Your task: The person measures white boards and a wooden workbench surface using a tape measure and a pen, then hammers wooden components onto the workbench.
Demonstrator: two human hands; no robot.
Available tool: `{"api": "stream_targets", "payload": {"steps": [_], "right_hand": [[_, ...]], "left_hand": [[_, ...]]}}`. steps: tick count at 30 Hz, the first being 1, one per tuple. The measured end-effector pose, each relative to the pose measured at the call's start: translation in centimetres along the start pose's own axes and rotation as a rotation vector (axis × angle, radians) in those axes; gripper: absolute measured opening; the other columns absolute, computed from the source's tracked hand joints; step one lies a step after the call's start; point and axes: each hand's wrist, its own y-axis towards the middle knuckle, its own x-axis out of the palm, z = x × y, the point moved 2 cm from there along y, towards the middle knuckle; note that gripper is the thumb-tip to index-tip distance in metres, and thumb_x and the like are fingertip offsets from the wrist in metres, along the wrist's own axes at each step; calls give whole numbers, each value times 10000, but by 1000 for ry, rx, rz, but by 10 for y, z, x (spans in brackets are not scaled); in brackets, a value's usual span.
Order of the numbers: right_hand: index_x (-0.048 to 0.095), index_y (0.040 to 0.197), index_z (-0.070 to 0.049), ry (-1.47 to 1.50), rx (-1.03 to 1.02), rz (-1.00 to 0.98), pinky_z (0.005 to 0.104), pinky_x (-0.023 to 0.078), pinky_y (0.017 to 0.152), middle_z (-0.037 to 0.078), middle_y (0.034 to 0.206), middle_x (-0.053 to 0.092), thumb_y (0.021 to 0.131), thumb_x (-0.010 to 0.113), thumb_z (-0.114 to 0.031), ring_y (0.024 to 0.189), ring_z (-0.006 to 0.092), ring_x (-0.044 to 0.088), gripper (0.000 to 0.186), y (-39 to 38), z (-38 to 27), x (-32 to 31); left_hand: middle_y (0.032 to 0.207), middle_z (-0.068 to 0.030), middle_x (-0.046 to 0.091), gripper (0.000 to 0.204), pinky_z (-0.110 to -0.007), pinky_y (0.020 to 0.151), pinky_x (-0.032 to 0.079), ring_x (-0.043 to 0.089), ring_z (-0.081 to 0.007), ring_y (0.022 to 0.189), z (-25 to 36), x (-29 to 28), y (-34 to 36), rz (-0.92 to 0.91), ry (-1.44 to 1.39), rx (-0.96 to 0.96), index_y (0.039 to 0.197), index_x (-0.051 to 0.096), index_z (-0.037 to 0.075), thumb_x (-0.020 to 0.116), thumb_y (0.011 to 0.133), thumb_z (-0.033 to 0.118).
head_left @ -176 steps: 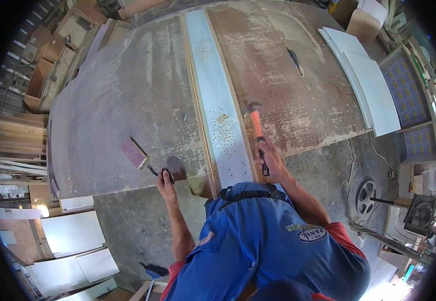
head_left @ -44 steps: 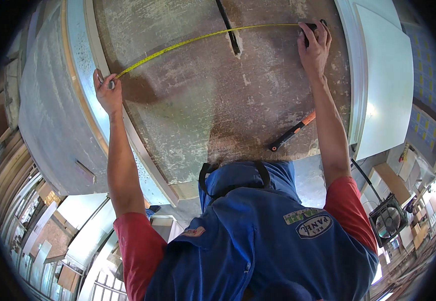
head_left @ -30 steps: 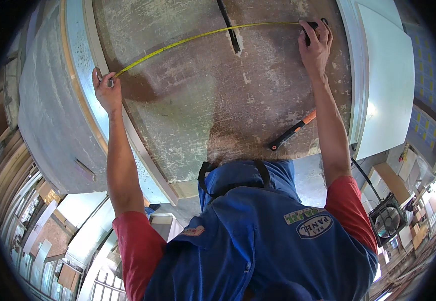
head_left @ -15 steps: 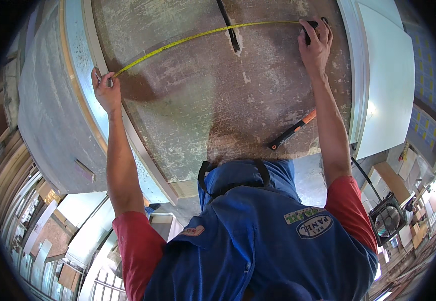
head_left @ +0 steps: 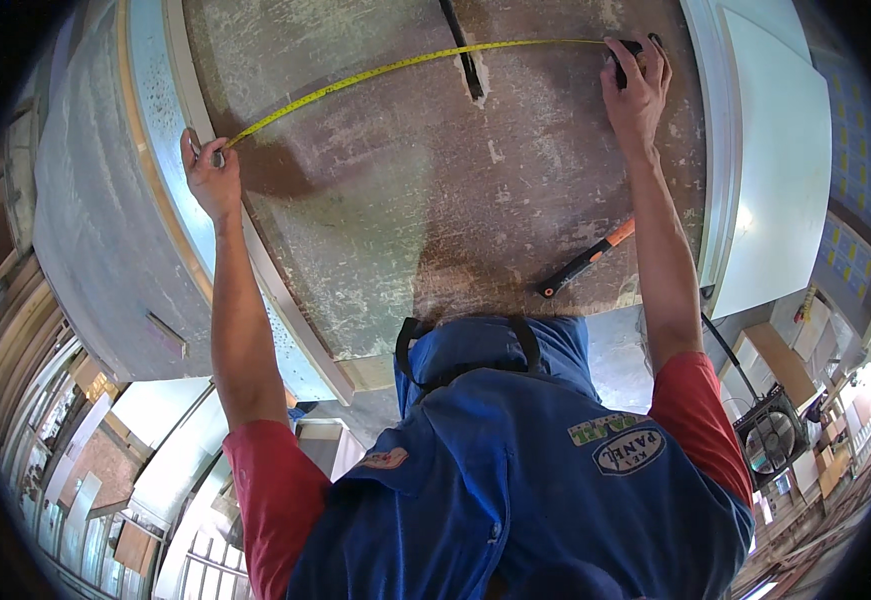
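A yellow tape measure blade (head_left: 355, 80) stretches in a curve across a worn brown board surface (head_left: 345, 250). Its left end is pinched in my left hand (head_left: 215, 185), at the pale strip along the board's left side. Something small and grey shows between those fingers, too small to name. At the far right, my right hand (head_left: 638, 110) is closed around the dark tape measure case (head_left: 627, 62), partly covered by the fingers. A tool with a black and orange handle (head_left: 585, 264) lies on the board beside my right forearm, which hides its far end.
Light blue-white panels (head_left: 770, 170) stand along the right side. A grey board (head_left: 105, 230) lies beyond the left strip. The brown board has a dark slot (head_left: 463, 50) at the far middle. A fan (head_left: 770, 440) stands at the lower right, and stacked boards line the left.
The view has shifted very slightly. Both hands keep their hold, and the blade stays stretched between them.
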Motion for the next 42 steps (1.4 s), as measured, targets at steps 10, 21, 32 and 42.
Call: {"api": "stream_targets", "payload": {"steps": [10,21,32,42], "right_hand": [[680,1143,-220,-14,4,23,462,437,991,104,1274,513,760,715,-76,1207,347,482,411,2,20,3],[667,1116,-74,71,238,-207,441,436,989,129,1268,529,821,637,11,1177,336,475,309,108,-5,32],[667,1162,-100,-65,76,-194,463,434,1007,127,1316,529,775,674,45,1177,354,487,413,93,5,62],[667,1165,-99,-28,148,-190,442,433,1014,113,1313,534,817,663,13,1183,333,490,366,95,-3,58]], "left_hand": [[1446,-163,436,167,-408,1054,414,448,-343,1310,5,-3,9,16,-84,-48,929,733,144,723,764,125],[1475,-189,387,197,-407,1089,365,409,-363,1331,-29,36,99,31,10,14,961,755,216,729,765,220],[1432,-188,449,185,-390,1074,387,461,-346,1296,-40,44,97,15,110,4,905,752,197,731,721,207],[1396,-194,492,185,-378,1029,435,519,-344,1240,-42,49,96,28,165,6,911,754,198,712,730,195]]}}
